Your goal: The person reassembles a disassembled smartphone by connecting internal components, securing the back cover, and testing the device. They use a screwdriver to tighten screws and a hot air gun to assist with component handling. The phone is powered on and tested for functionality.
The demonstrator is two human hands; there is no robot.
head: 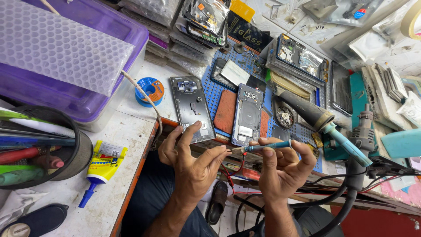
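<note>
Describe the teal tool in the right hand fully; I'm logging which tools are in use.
The teal tool is a slim, pen-like rod with a teal plastic-looking handle and a short metal tip. It lies nearly level, tip pointing left. The right hand pinches it from above; the tip meets the left hand fingertips, over the bench edge.

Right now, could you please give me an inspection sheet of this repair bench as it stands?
Surface: white bench top, worn, with a blue perforated mat further back.
Job's things: teal-handled tool, its tip meeting a small part that cannot be made out.
Clutter: two opened phone backs, blue wire spool, glue bottle, pen cup, purple box, bagged parts.
Grippers: left hand pinches at the tool tip; right hand grips the tool.
Cables: red and black leads below the bench edge.
Surroundings: sandal on the floor.
</note>
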